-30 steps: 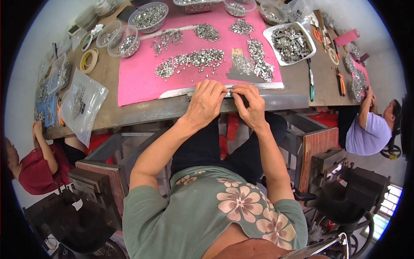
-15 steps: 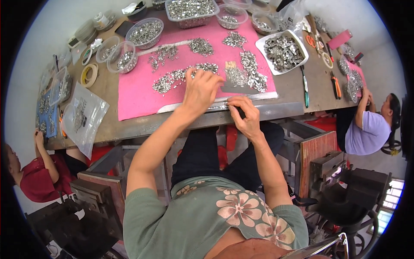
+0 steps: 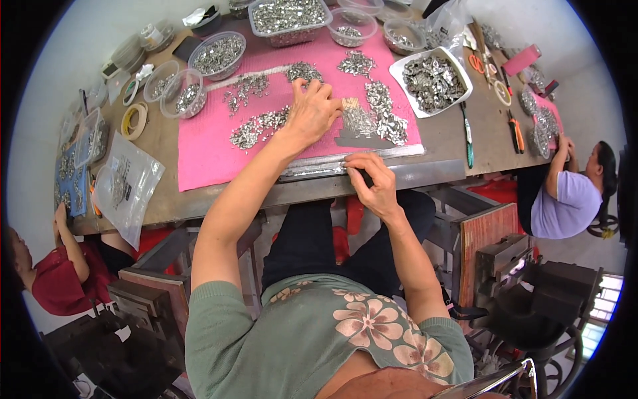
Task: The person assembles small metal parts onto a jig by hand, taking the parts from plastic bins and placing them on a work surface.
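My left hand reaches over a pink ribbed mat, fingers bent down at a small pile of shiny silver pieces. Its fingertips are partly hidden; whatever they pinch is too small to make out. My right hand is closed at the table's front edge, thumb and fingers together at the end of a narrow metal strip. Something dark shows beneath its fingers, of unclear kind. Between the hands and the white tray lie a grey flat plate, a patch of aligned slim silver pieces and a loose pile.
Tubs of silver pieces stand along the back, with a white tray at right. Tape and a clear bag lie left; orange-handled pliers lie right. Co-workers sit at left and right.
My left hand has moved away from the strip, farther over the mat to the back pile. My right hand stays at the strip, slightly shifted. The view has moved a little.
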The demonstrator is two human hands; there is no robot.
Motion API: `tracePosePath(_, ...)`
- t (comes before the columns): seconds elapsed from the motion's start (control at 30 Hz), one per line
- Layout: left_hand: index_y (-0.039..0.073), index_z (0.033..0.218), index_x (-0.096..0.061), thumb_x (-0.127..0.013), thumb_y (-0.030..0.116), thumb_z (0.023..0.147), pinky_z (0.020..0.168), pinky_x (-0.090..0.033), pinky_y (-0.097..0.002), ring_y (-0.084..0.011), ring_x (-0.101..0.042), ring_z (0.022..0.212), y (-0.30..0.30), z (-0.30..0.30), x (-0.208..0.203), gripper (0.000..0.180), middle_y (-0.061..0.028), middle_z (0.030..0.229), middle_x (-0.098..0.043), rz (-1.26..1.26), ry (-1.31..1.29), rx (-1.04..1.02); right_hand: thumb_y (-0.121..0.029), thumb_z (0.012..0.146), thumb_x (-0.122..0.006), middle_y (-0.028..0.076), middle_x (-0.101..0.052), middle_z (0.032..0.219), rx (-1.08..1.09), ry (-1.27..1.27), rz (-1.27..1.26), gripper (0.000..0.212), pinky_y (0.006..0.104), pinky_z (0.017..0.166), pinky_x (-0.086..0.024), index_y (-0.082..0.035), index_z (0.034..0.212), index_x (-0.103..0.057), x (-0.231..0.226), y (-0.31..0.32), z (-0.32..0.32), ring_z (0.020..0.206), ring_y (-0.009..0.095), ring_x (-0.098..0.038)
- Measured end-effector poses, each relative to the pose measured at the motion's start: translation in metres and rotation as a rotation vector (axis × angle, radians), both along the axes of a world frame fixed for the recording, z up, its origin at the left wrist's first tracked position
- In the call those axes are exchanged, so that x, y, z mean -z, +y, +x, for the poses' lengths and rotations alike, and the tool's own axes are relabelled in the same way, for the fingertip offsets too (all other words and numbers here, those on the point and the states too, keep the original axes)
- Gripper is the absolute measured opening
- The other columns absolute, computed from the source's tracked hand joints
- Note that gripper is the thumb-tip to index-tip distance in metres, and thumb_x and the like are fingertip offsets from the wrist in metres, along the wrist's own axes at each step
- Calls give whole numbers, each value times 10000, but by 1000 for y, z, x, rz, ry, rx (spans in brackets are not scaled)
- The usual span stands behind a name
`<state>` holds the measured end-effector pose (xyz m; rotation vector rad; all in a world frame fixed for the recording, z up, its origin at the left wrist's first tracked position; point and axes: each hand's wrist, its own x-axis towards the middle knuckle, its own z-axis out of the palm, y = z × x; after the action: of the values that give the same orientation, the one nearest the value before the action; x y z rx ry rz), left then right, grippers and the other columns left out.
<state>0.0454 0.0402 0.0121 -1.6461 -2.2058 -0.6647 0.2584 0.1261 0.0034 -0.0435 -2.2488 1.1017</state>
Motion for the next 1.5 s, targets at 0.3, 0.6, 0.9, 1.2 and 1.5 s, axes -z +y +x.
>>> tracePosePath(0.3, 86, 957, -645, -667, 110, 901, 959, -335, -469, -238, -566, 915, -26, 35, -5, 64, -36, 909, -609, 207, -162, -23, 10, 822, -723, 99, -628, 948, 17, -43, 320, 162, 393, 801, -490, -49, 974, -726, -20, 51, -45, 911, 284, -609)
tracePosePath(0.6, 47, 950, -605, -634, 57, 905, 818, -393, -392, -270, -550, 851, -81, 91, -10, 55, -78, 883, -591, 218, -442, -28, -126, 827, -752, 59, -599, 884, -204, -190, 528, 95, 407, 829, -457, -112, 921, -762, -19, 79, -85, 901, 264, -578)
tracePosePath(0.9, 36, 941, -603, -657, 52, 891, 766, -406, -397, -293, -550, 842, -77, 100, -2, 76, -95, 896, -595, 222, -415, -11, -79, 905, -689, 92, -643, 862, -77, -28, 440, 88, 388, 799, -480, -5, 933, -651, -10, 47, -67, 827, 261, -624)
tracePosePath(1.2, 34, 946, -615, -682, 57, 872, 769, -407, -398, -285, -561, 844, -76, 102, -3, 103, -82, 900, -598, 211, -350, -13, -11, 948, -625, 104, -651, 894, 8, -88, -227, 33, 329, 749, -498, 14, 953, -603, -6, -2, -11, 800, 226, -630)
tracePosePath(1.5, 31, 936, -618, -687, 47, 863, 753, -416, -395, -286, -578, 828, -74, 102, -1, 101, -87, 891, -603, 212, -346, -2, -34, 987, -602, 80, -677, 1009, 7, -114, -269, 53, 289, 814, -489, 16, 974, -613, 0, -4, -7, 879, 148, -610)
